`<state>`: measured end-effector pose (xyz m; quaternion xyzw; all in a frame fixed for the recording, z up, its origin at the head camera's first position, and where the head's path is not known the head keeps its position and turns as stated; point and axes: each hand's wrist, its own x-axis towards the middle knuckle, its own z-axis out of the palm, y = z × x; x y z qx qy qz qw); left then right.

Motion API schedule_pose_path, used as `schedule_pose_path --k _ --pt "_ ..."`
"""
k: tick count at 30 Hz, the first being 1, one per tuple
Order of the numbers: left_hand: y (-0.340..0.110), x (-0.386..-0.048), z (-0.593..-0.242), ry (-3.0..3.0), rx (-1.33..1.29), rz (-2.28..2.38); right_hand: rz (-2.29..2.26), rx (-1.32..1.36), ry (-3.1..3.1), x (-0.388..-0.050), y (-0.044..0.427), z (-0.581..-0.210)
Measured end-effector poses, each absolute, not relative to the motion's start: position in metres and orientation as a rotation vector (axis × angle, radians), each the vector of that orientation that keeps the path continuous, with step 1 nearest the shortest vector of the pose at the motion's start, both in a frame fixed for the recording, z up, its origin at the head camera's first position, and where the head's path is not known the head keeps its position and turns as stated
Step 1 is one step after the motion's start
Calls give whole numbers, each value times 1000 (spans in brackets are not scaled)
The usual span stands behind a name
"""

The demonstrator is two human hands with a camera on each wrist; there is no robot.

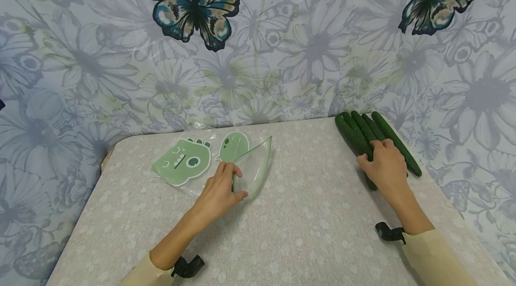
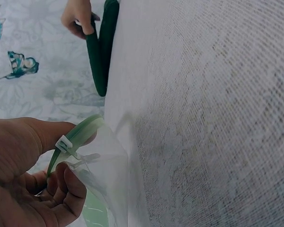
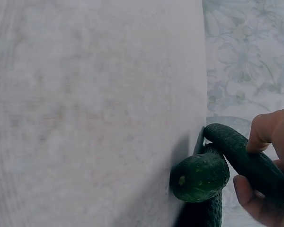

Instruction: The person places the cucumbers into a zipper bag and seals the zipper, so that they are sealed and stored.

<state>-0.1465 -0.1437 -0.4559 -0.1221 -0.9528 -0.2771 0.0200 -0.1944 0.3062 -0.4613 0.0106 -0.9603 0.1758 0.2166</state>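
Note:
A clear zip bag (image 1: 187,160) with green cartoon faces lies on the table, its mouth spread apart. My left hand (image 1: 219,192) holds the bag's mouth at the near edge. In the left wrist view, the fingers of that left hand (image 2: 38,175) are curled at the green rim, beside a white slider (image 2: 64,143). Several dark green cucumbers (image 1: 397,143) lie side by side at the right, where my right hand (image 1: 387,165) reaches over them. The right wrist view has the right hand (image 3: 274,146) gripping one cucumber (image 3: 227,139), tilted above another cucumber (image 3: 201,177).
The table (image 1: 302,214) has a pale floral cover. Behind it hangs a cloth (image 1: 258,75) patterned with flowers and butterflies, which also lines both sides. A black wrist mount (image 1: 188,266) sits by the left sleeve and another mount (image 1: 389,232) by the right.

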Motion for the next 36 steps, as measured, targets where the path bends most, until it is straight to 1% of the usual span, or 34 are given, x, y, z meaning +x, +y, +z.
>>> schedule_pose_path --k 7,17,36 --pt "-143 -146 -456 -2941 -383 -860 663 23 -2701 -197 313 -462" --pt "-143 -146 -456 -2933 -379 -850 599 -19 -2695 -197 322 -463" --pt "-143 -146 -456 -2936 -371 -860 744 13 -2587 -199 326 -468"
